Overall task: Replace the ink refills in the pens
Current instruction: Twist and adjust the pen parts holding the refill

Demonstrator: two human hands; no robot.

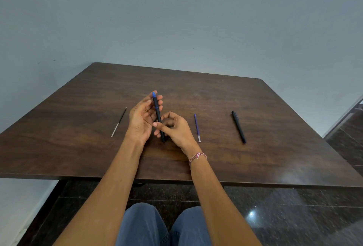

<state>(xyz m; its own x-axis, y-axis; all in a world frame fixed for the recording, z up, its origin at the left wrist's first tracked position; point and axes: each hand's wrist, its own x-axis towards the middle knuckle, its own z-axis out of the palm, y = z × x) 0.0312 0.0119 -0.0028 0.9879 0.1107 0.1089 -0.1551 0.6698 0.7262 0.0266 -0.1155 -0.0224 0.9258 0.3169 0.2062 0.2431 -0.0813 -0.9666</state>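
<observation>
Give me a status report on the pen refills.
Left hand, right hand hold blue-tipped pen. Blue refill, black refill, second pen lie on table. Nothing blocking.

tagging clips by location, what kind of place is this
Probably a plain indoor room, office or home unclear: a dark wood table against a bare grey wall, over a polished dark stone floor.

No writing, label or number can be read on the held pen [157,110] or the table [216,92].
</observation>
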